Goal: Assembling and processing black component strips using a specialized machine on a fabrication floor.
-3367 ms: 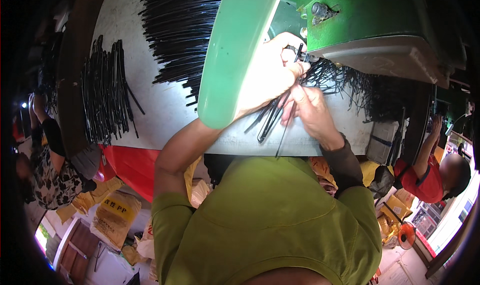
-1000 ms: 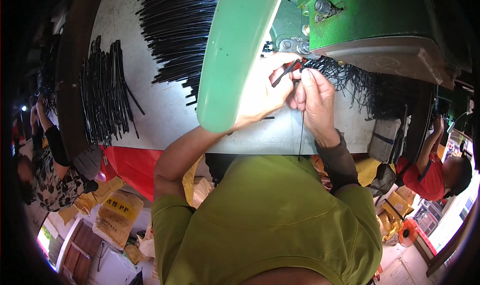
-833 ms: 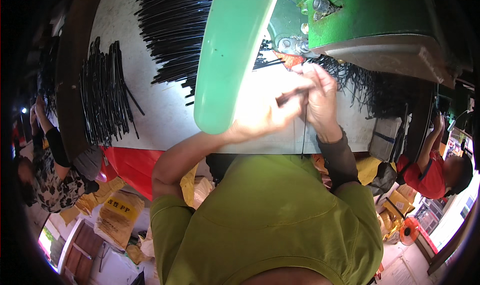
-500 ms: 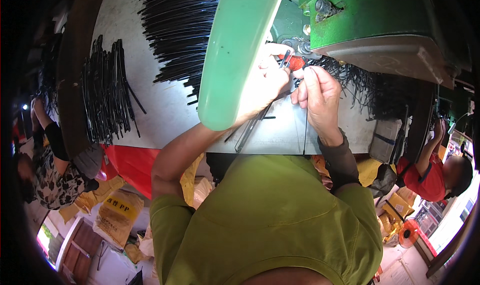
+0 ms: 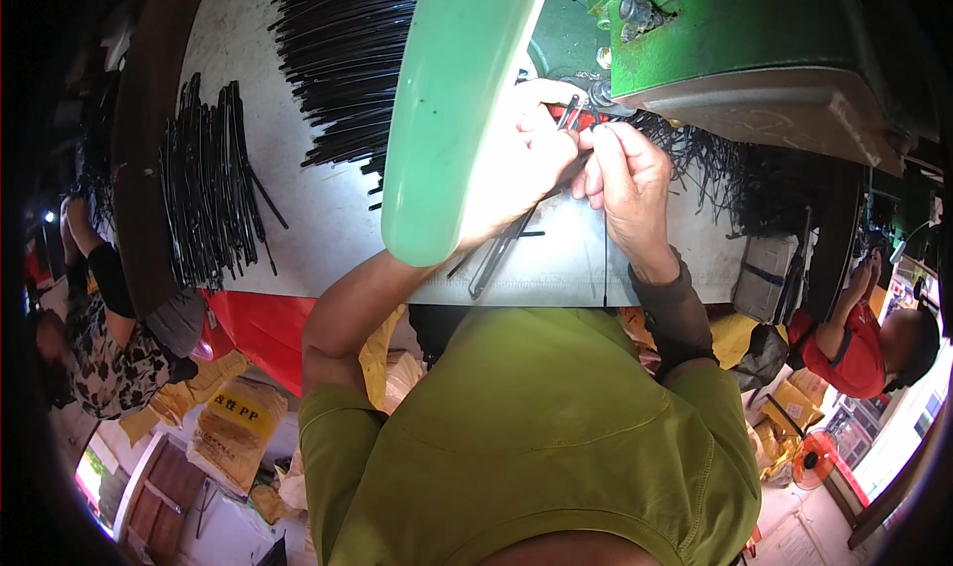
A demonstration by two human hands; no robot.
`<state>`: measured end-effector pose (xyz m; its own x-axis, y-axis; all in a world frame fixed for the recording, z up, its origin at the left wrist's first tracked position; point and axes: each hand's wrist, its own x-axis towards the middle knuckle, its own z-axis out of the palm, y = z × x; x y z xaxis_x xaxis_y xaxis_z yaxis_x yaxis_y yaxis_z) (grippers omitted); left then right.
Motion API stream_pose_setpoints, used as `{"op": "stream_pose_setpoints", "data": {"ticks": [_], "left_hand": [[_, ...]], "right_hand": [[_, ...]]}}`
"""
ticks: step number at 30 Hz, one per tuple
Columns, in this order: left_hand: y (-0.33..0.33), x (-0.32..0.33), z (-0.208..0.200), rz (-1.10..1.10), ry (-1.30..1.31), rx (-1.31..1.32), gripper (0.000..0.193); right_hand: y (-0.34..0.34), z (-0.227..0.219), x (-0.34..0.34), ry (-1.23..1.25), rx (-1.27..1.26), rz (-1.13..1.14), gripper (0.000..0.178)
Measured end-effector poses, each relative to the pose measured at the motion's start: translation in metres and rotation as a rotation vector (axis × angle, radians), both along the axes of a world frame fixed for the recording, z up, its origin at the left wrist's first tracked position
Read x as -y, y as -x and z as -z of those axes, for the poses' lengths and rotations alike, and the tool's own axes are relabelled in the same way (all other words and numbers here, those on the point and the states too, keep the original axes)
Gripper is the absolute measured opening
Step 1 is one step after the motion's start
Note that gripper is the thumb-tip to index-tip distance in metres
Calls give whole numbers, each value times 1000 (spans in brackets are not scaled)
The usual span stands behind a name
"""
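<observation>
Beside the green machine, my left hand (image 5: 541,154) is closed, with thin black strips (image 5: 569,110) poking up between its fingers. Bright glare washes out much of that hand. My right hand (image 5: 631,181) sits just right of it, thumb and forefinger pinched together at a thin black strip (image 5: 607,253) that hangs down towards the table edge. The two sets of fingertips nearly meet in front of a small red part (image 5: 589,118) of the machine. Under my left wrist several longer black strips (image 5: 493,258) lie on the table.
A pale green rounded panel (image 5: 442,139) crosses over my left forearm. The green machine (image 5: 725,40) stands at the upper right. Black strips lie in a large pile (image 5: 347,70), a smaller bundle (image 5: 213,174) and a tangle (image 5: 705,159). Other people sit at both sides.
Both hands stay close together, with my right hand shifted slightly left and up. The red part is more covered by my fingers. The whole view has tilted a little.
</observation>
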<state>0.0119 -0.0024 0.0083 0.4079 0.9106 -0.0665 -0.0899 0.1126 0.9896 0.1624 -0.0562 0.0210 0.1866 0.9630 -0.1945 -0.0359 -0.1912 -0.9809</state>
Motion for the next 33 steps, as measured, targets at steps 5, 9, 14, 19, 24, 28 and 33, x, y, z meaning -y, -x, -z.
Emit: {"op": "stream_pose_setpoints", "data": {"ticks": [5,9,14,19,24,28,33], "left_hand": [[-1,-1,-4,9,11,2,33],[-3,3,-10,-3,124,57,33],[2,2,-5,-21,146,90,30],[0,6,-3,-52,-30,-72,22],[4,14,-3,-85,-191,-143,19],[-1,21,-15,28,-263,-187,16],[-13,50,-17,98,-365,-46,16]], "right_hand": [[1,-1,0,2,23,-20,19],[2,-2,0,28,38,-10,19],[1,2,0,12,-39,-13,19],[4,0,0,33,-14,-14,19],[10,-4,0,40,112,-43,16],[6,7,-4,-120,130,-52,14],[0,14,-5,-91,16,-46,15]]}}
